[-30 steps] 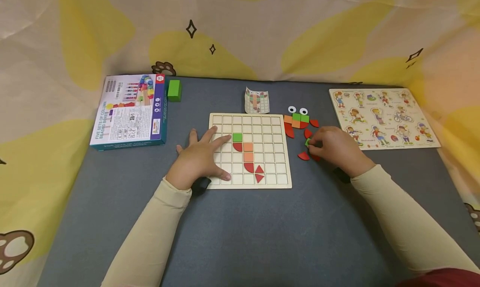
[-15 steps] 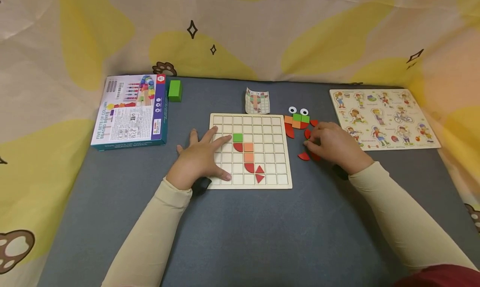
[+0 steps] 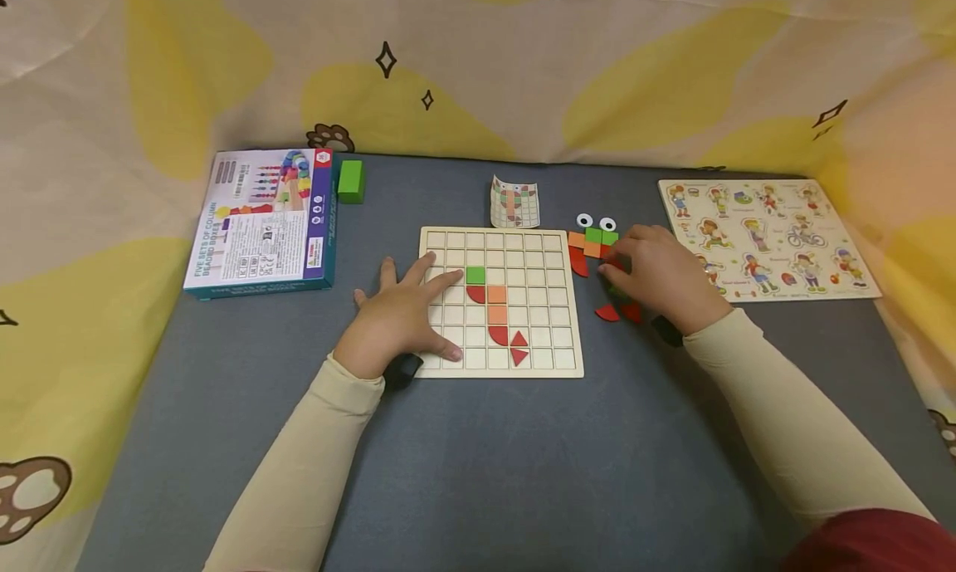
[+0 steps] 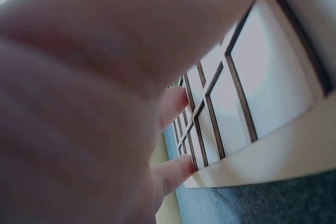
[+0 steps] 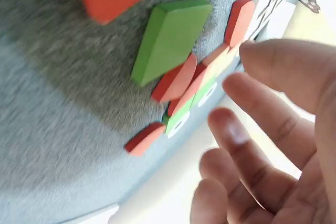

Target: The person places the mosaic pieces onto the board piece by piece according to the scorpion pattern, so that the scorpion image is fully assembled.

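Observation:
My left hand [image 3: 392,321] rests with spread fingers on the left side of a wooden grid board [image 3: 541,298]. On the board lie a green square [image 3: 475,275], two orange squares [image 3: 496,315], red quarter circles [image 3: 498,335] and two small red triangles [image 3: 519,357]. Right of it, my right hand [image 3: 657,275] hovers over loose pieces and partly hides them. In the right wrist view, its thumb and index finger are apart, with nothing visible between them. A green piece [image 5: 170,40] and several red pieces [image 5: 239,22] lie near those fingers on the table.
A small pattern card [image 3: 514,203] stands behind the board, near two round eye pieces [image 3: 585,221]. At the right lies a picture puzzle board [image 3: 769,240]. A toy box [image 3: 261,223] and a green block [image 3: 351,182] are at the back left.
My right hand has moved slightly up and left, away from the green piece it was touching, toward the orange and green pieces below the eyes. The left hand stays in place.

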Demonstrator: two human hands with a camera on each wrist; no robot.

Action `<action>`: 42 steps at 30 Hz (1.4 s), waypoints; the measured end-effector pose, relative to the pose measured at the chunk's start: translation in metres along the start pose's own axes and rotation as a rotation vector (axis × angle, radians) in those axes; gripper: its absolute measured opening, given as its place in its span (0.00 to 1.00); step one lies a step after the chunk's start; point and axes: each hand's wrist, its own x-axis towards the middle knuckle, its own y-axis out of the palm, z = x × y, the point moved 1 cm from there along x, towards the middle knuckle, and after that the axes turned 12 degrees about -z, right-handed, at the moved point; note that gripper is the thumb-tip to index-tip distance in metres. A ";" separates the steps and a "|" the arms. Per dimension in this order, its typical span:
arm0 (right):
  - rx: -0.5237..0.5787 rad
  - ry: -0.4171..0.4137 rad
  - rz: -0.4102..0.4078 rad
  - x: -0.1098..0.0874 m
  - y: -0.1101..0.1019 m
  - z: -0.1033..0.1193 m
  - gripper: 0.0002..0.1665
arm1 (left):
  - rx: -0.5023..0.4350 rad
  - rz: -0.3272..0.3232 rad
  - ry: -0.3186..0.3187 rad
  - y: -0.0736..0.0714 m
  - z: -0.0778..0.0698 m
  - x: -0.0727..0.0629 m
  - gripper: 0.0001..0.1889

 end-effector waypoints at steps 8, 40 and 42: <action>-0.015 -0.085 0.000 0.004 0.013 0.007 0.11 | -0.012 0.004 0.000 -0.001 0.000 -0.002 0.67; 0.182 -0.406 0.044 0.058 0.042 0.114 0.04 | -0.004 0.006 0.002 -0.004 -0.001 -0.003 0.65; 0.144 -0.414 0.050 0.055 0.041 0.114 0.06 | -0.003 0.004 0.004 -0.004 -0.001 -0.003 0.65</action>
